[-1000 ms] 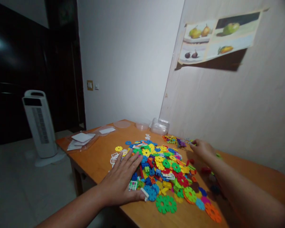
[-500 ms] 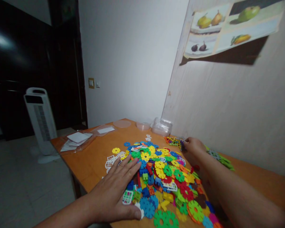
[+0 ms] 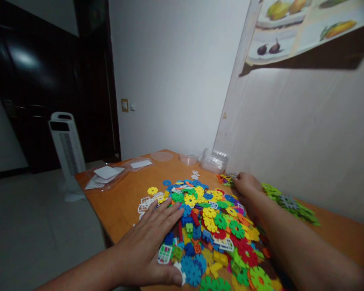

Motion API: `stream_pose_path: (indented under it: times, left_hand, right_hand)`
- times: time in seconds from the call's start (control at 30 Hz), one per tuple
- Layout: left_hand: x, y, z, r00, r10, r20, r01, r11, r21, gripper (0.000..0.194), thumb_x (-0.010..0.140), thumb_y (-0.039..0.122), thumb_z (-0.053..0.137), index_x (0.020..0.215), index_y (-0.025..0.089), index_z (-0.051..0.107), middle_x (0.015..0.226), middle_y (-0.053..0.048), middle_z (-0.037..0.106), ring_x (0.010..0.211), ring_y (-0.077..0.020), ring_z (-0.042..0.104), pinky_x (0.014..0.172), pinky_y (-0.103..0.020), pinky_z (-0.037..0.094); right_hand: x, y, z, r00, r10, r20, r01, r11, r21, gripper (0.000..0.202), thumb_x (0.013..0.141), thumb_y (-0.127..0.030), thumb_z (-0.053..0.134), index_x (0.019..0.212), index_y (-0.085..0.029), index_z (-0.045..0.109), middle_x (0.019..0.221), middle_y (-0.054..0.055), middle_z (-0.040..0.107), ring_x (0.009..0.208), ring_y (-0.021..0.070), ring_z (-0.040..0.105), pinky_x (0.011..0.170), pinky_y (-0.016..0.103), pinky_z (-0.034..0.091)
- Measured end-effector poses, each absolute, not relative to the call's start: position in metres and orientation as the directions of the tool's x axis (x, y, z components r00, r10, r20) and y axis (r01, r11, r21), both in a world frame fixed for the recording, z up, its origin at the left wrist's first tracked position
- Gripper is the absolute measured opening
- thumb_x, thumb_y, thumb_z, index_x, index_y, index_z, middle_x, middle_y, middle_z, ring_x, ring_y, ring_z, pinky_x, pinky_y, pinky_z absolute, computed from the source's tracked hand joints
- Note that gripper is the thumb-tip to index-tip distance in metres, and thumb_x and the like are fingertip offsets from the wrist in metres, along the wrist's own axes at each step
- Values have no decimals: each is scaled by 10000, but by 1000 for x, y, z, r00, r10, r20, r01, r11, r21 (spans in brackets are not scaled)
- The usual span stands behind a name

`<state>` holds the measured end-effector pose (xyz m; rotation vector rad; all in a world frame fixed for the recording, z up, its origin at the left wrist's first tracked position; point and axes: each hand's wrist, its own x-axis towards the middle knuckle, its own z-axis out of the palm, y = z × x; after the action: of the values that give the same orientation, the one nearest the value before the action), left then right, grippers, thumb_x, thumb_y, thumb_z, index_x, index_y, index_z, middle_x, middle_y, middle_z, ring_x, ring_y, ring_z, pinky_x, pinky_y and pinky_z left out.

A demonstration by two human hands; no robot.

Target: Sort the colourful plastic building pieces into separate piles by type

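The big heap of bright plastic toy pieces (image 3: 210, 223), notched discs and small blocks alike, looks smooth and mostly matt, spread over an orange-brown wood-look tabletop (image 3: 112, 212) with a faint soft sheen. Behind it, the clear rectangular plastic container (image 3: 214, 160) is glossy and see-through, while the white flat paper-like pieces (image 3: 107, 172) look matt on thin, shiny clear plastic. Over by the pale, smooth painted wall (image 3: 170, 72), the dark wood-look panelled door (image 3: 39, 81) is glossy, with 1 bright glare patch on it.
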<state>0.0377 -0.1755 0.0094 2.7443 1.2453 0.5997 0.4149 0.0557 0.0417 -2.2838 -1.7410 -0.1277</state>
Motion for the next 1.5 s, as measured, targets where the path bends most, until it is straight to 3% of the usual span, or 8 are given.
stream_pose_path:
  times: [0.47,0.73,1.07,1.17,1.27,1.4,1.5]
  left_hand:
    - [40,-176,11,569,763,306,717,-643,269,1180,718,808,672,1650,312,146,1683,-125,253,1539,-431,204,1226,-686,91]
    - [44,-178,15,530,801,280,743,-597,301,1134,763,818,612,1651,273,166,1683,-142,243,1545,-418,196,1235,-667,123]
    - [49,-180,20,515,813,273,750,-581,316,912,908,729,494,1633,234,248,1680,-130,258,1562,-361,178,1260,-609,107]
    - [51,-180,20,514,811,280,752,-583,307,855,946,703,441,1633,232,244,1679,-123,266,1565,-340,179,1263,-596,97]
    - [51,-180,19,509,812,284,755,-580,305,822,971,692,388,1634,231,235,1682,-115,260,1571,-318,163,1268,-580,91]
    - [52,-179,20,513,814,273,747,-580,324,975,878,788,469,1631,212,242,1685,-139,241,1569,-352,151,1263,-594,81]
    - [53,-179,22,524,815,248,739,-580,342,1149,749,865,565,1634,209,235,1683,-160,234,1559,-394,163,1253,-625,61]
  right_hand:
    - [414,51,40,262,938,224,960,-229,-162,413,911,-482,515,1071,-209,781,1078,189,760,1030,339,716,765,399,534]
    - [413,25,49,249,925,287,959,-194,-207,469,929,-479,432,1174,-238,751,1121,149,767,1003,318,709,688,355,484]
    - [388,-65,61,-42,904,425,934,187,-305,344,937,-459,489,1031,-259,752,922,47,780,833,221,699,677,287,448]
    - [374,-101,61,-150,883,445,895,312,-318,345,945,-468,492,1032,-249,744,942,46,767,833,221,687,680,300,458]
    - [355,-134,57,-284,827,486,841,458,-288,355,959,-485,503,1075,-244,735,1041,70,749,947,242,674,797,339,494]
    - [330,-167,47,-490,731,474,748,632,-202,424,948,-527,567,1264,-271,685,1229,95,701,1149,277,617,987,421,471]
    - [318,-176,35,-567,696,440,732,671,-118,536,927,-557,600,1394,-295,617,1386,101,632,1272,310,553,1083,494,408]
